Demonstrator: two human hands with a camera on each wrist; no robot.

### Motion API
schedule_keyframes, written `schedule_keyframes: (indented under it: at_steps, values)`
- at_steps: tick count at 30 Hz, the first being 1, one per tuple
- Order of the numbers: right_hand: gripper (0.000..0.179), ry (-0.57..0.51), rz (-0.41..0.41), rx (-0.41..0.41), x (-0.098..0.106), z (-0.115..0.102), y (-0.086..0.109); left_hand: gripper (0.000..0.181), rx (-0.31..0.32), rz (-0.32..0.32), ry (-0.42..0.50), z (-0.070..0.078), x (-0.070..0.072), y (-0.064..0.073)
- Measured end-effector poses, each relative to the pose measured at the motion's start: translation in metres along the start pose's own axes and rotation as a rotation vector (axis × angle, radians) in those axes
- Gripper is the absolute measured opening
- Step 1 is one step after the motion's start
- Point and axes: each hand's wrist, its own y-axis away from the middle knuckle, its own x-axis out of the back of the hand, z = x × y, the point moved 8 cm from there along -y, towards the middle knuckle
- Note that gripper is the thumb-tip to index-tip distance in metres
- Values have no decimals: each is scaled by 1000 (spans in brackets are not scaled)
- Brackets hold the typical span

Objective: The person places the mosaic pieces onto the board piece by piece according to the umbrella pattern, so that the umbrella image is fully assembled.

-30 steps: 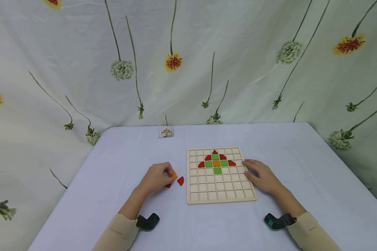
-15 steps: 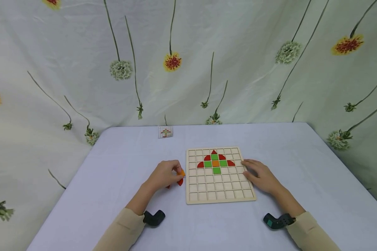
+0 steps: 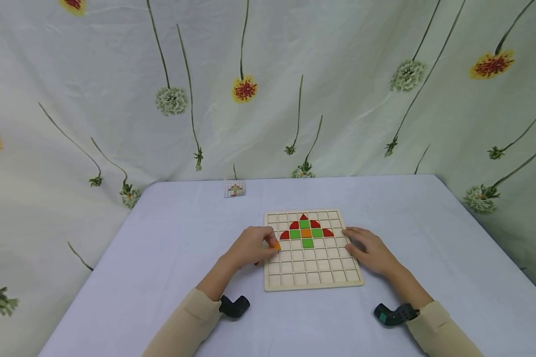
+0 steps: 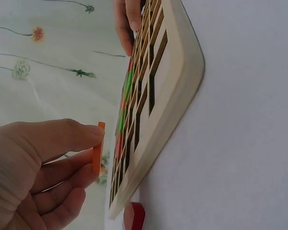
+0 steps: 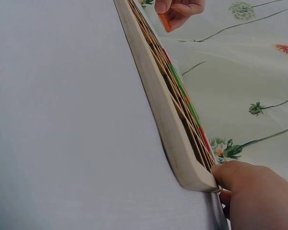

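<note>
My left hand [image 3: 251, 245] pinches a small, flat orange tile [image 4: 99, 151] between thumb and fingers, over the left part of the wooden grid board [image 3: 314, 278]. The left wrist view has the tile edge-on, so its outline is hidden there. On the board, green tiles [image 3: 307, 243], red pieces [image 3: 328, 232] and one orange square [image 3: 305, 233] form a pattern in the upper rows. My right hand [image 3: 371, 251] rests at the board's right edge, its thumb and fingertips touching the rim.
Loose red pieces [image 4: 136, 216] lie on the white tablecloth by the board's left edge, mostly hidden by my left hand in the head view. A small card [image 3: 234, 188] with a grid pattern lies at the table's far edge. Behind hangs a flowered curtain [image 3: 353, 99].
My left hand has carried the orange tile rightward from the loose red pieces to above the board's left side. My right hand has stayed at the right edge.
</note>
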Motion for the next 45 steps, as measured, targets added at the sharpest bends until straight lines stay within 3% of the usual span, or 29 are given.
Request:
schedule_keyframes:
  at_steps: [22,45]
  values:
    - [42,9,20,16,1,0,0,19,-92,-33,-2,32,-29,-19]
    - [43,7,12,21,2,-3,0,21,-173,-40,-28,49,-52,-28]
